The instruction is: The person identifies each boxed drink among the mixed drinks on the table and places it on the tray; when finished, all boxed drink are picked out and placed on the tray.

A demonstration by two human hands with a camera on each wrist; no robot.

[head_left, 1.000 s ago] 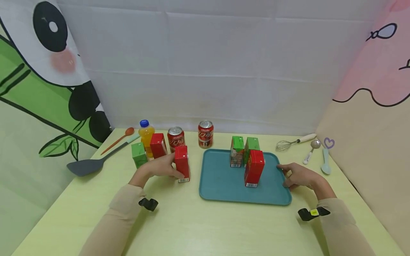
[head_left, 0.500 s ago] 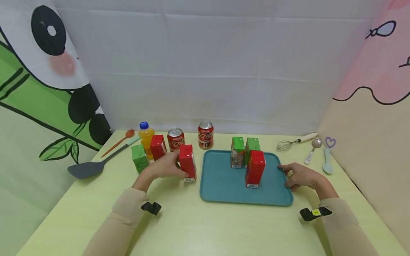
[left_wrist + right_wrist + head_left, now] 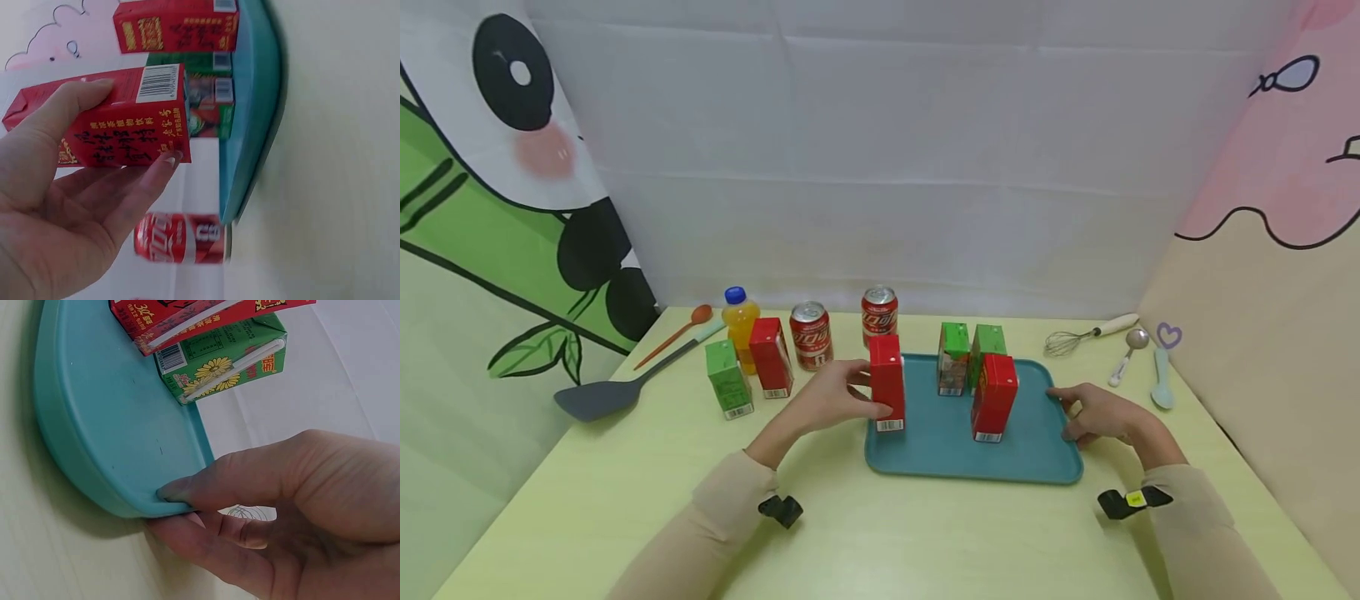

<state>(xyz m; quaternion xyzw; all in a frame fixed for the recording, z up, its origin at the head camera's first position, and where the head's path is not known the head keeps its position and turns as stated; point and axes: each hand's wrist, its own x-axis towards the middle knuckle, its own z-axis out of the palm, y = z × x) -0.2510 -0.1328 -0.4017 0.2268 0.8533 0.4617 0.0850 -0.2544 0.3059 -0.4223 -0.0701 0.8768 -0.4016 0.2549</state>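
Note:
My left hand (image 3: 838,393) grips a red drink carton (image 3: 887,379) between thumb and fingers, upright over the left edge of the teal tray (image 3: 925,454). The left wrist view shows this carton (image 3: 128,119) with its barcode end toward the tray. My right hand (image 3: 1097,412) pinches the tray's right rim, thumb on the inside and fingers beneath, as the right wrist view shows. On the tray stand another red carton (image 3: 995,398) and two green cartons, one (image 3: 953,358) at the back left and one (image 3: 988,346) beside it.
Left of the tray stand a green carton (image 3: 728,379), a red carton (image 3: 771,357), an orange drink bottle (image 3: 742,327) and two cola cans (image 3: 811,335). A spatula (image 3: 598,398) and a red spoon (image 3: 702,314) lie far left. A whisk (image 3: 1067,340) and two spoons (image 3: 1162,383) lie right.
My left hand has lifted the red carton off the table and carried it right, from beside the cola can to over the tray's left edge. The right hand stays on the rim.

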